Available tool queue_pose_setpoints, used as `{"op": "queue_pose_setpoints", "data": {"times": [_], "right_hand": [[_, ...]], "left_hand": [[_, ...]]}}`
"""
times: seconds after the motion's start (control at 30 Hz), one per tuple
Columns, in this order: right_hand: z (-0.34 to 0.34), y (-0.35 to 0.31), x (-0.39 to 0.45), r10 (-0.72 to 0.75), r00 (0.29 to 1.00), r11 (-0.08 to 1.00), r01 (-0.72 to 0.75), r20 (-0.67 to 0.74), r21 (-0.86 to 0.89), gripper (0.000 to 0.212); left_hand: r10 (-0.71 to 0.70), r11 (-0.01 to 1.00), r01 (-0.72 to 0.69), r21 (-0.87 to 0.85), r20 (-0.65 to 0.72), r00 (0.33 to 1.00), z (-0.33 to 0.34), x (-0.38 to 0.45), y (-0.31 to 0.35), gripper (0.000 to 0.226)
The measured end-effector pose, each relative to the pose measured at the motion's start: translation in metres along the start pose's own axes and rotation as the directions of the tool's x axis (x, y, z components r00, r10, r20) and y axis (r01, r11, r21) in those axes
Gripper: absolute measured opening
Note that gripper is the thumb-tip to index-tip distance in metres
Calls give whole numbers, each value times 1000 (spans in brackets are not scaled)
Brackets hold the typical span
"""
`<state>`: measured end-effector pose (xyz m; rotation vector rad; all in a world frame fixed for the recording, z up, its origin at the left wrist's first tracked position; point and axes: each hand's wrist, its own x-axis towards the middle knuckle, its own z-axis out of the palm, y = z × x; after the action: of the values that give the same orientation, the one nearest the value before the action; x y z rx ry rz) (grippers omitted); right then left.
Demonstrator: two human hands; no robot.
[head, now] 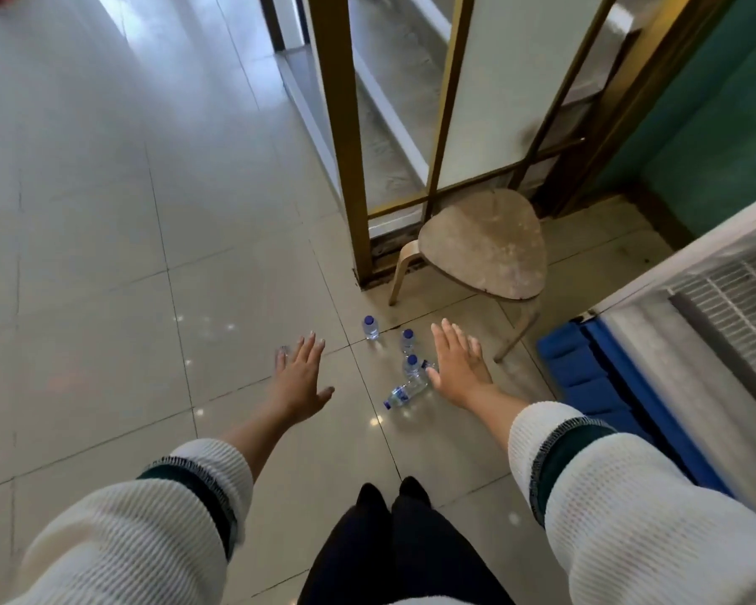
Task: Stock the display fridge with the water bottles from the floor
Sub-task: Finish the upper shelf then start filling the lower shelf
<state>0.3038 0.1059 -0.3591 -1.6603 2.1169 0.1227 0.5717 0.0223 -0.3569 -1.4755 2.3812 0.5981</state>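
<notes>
Both hands are empty, each grip apart with the fingers spread flat. The left hand and the right hand hang above the tiled floor. Between them stand three small water bottles with blue caps, and one more bottle lies on its side. A worn stool is just behind them. The display fridge is at the right edge.

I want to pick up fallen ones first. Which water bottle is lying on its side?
The bottle nearest the person's feet lies flat, cap pointing lower left. The others stand upright.
</notes>
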Motion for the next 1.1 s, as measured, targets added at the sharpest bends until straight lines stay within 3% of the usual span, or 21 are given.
{"op": "queue_pose_setpoints", "data": {"times": [0.37, 0.53, 0.7, 0.93, 1.1], "right_hand": [[223, -17, 166, -46, 996, 995, 39, 81, 91, 81], [337, -18, 257, 10, 998, 966, -26, 61, 256, 83], [419, -14, 342, 161, 987, 863, -132, -18, 487, 85], [463, -26, 415, 317, 939, 617, -98, -132, 781, 86], [466, -27, 445, 354, 906, 595, -27, -232, 803, 80]], "left_hand": [[-114, 989, 119, -90, 66, 991, 243, 129, -84, 82], [-204, 973, 209, -102, 57, 977, 356, 195, -134, 76], [-307, 938, 303, -170, -1, 952, 449, 240, -185, 75], [-522, 820, 455, -347, -128, 843, 501, 285, -248, 81], [-650, 729, 505, -462, -237, 722, 499, 313, -281, 82]]}}
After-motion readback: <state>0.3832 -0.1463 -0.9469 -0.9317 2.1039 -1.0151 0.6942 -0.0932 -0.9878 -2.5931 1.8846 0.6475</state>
